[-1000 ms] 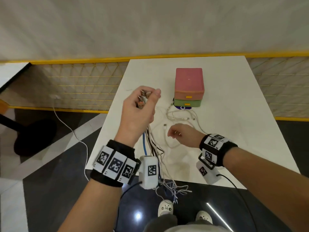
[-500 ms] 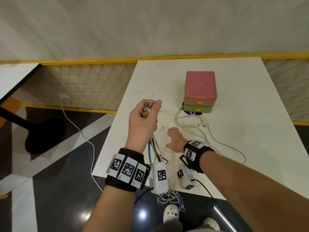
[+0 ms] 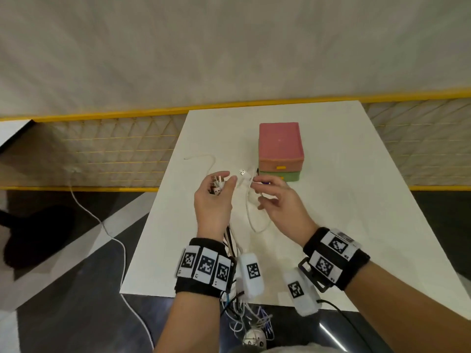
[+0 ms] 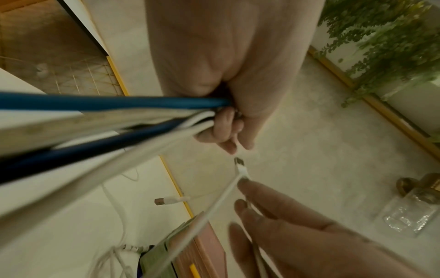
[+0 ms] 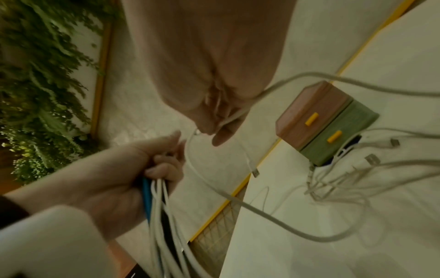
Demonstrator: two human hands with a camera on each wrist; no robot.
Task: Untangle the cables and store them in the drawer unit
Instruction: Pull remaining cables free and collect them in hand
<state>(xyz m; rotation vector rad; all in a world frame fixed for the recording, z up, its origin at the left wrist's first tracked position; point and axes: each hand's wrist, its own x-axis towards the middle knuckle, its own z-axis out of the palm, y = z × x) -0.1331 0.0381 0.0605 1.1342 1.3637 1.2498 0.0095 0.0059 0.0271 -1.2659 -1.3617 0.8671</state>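
Observation:
My left hand (image 3: pixel 221 183) is raised over the white table (image 3: pixel 356 225) and grips a bundle of cables (image 4: pixel 100 120), blue, white and black, with their USB plugs (image 3: pixel 216 186) sticking out above the fist. The bundle hangs down past the table's near edge. Just to its right, my right hand (image 3: pixel 257 189) pinches a white cable (image 3: pixel 248 207) near its plug (image 3: pixel 242 171); the cable loops down toward the table. The drawer unit (image 3: pixel 280 149), with a pink drawer over a green one, both with yellow handles, stands shut behind my hands.
More loose white cables (image 5: pixel 345 178) lie tangled on the table in front of the drawer unit. One thin white cable end (image 3: pixel 201 157) lies at the table's left side. A yellow-railed mesh fence (image 3: pixel 102 154) runs left of the table, with a white cord (image 3: pixel 112 235) on the floor.
My right hand has lifted off the table with a white cable end and come up beside my left hand. The left hand still holds its bundle, a little lower.

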